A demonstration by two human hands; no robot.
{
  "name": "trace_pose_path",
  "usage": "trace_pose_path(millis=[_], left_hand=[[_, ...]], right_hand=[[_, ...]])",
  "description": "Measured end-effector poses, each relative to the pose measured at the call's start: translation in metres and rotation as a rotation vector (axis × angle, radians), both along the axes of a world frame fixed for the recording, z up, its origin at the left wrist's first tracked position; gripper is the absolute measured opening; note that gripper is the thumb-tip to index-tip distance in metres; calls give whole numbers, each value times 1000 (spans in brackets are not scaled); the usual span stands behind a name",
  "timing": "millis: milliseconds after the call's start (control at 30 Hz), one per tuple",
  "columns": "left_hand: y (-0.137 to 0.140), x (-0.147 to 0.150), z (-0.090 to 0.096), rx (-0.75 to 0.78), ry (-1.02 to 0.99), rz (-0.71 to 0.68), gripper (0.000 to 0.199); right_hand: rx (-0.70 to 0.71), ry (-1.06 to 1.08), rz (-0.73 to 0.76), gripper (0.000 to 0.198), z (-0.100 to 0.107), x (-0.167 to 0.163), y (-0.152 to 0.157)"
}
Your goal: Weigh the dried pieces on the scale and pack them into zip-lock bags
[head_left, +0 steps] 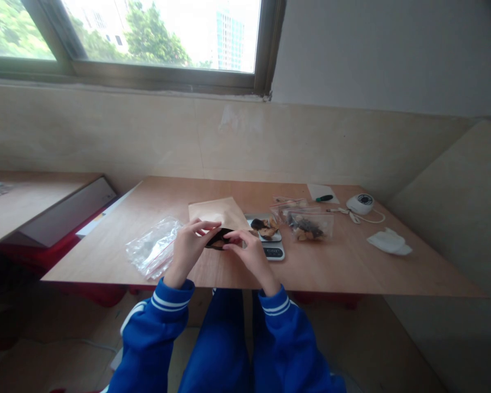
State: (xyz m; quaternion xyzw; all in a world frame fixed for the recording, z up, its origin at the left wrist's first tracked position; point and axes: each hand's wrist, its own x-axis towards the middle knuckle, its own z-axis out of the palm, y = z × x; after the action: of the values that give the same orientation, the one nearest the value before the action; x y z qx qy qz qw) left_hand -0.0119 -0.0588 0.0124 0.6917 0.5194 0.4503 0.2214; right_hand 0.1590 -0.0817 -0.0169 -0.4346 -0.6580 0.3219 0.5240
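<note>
A brown paper bag [219,212] lies over the table with its mouth toward me, and the dark opening shows some brown pieces inside. My left hand [192,243] pinches the left edge of that mouth. At its right edge, my right hand [247,248] has its fingers closed on the bag. Just right of the bag, a white kitchen scale [279,252] carries dried brown and dark pieces [265,228] on its platform. The scale's dark display faces me, but its digits are too small to read.
Clear plastic bags [153,248] lie left of my hands. Zip bags of dried pieces [311,226] sit right of the scale. Farther right are a green-and-black marker [324,198] on white paper, a white camera [360,203] with its cable, and a crumpled white tissue [389,241].
</note>
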Motion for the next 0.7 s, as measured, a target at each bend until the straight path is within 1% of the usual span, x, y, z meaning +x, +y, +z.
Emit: trace_pose_path(millis=[133,367,567,633,700], left_hand=[[1,1,0,0,-5,-7,29],[0,1,-1,-5,-10,-10,27],[2,4,-1,3,6,-17,26],[2,4,0,11,11,-2,26],[3,3,1,12,11,4,26]], right_hand=[[12,20,-14,14,0,5,0],[50,16,-27,14,-5,9,2],[111,-49,-111,13,-7,1,5],[118,-32,-134,15,-7,-1,6],[110,29,-147,15,-7,-1,6]])
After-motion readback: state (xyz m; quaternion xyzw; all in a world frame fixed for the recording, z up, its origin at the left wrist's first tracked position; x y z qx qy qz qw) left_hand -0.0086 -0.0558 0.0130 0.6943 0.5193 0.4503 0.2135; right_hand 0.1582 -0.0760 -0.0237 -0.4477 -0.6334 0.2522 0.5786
